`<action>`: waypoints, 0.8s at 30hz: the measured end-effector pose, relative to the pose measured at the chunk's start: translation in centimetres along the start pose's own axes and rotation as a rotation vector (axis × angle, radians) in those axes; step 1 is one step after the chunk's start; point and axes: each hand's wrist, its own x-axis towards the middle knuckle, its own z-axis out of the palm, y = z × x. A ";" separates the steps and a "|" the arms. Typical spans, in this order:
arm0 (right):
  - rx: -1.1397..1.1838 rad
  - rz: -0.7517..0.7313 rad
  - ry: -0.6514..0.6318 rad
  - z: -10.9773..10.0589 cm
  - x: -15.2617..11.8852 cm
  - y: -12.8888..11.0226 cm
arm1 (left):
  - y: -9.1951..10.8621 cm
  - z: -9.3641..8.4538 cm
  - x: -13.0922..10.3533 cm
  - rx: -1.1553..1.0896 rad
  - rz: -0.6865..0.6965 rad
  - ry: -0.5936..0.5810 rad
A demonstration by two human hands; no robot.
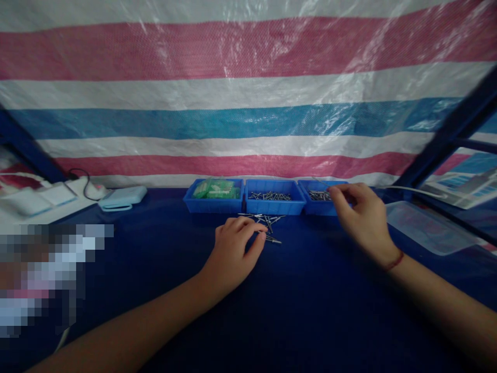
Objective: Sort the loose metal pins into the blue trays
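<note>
On the dark blue table [295, 311], several thin metal pieces [272, 221] lie in a loose pile before the middle bin. My left hand [238, 246] rests beside the pile, thumb and index finger pinched close around the end of a thin metal piece. Over the right blue bin [320, 208], my right hand [361, 215] is closed in a pinch on a thin metal piece [320, 181] that points up and left. That bin holds more metal pieces. The middle blue bin [275, 207] contains small metal pieces, and the left blue bin [213, 206] has green packets [217, 188].
A clear plastic lid or tray [430, 228] lies at the right. At the left are a light blue case [124, 197], a white power strip [83, 194] with plugs and cables, and a pixelated area. A striped sheet [248, 119] hangs behind, between dark frame bars.
</note>
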 end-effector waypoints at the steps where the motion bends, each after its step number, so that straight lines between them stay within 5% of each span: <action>1: -0.097 -0.017 0.009 -0.1 0.6 0.9 | -0.1 0.1 0.0 0.039 -0.006 -0.019; 5: -0.234 -0.089 0.026 -0.1 1.2 2.3 | -0.2 0.3 -0.2 0.134 0.004 -0.109; 16: 0.100 -0.362 -0.445 0.5 -3.1 -3.6 | -0.1 0.2 0.0 0.118 0.030 -0.156; 24: 0.130 -0.350 -0.527 0.5 -3.3 -4.0 | 0.0 0.4 -0.2 0.160 0.025 -0.167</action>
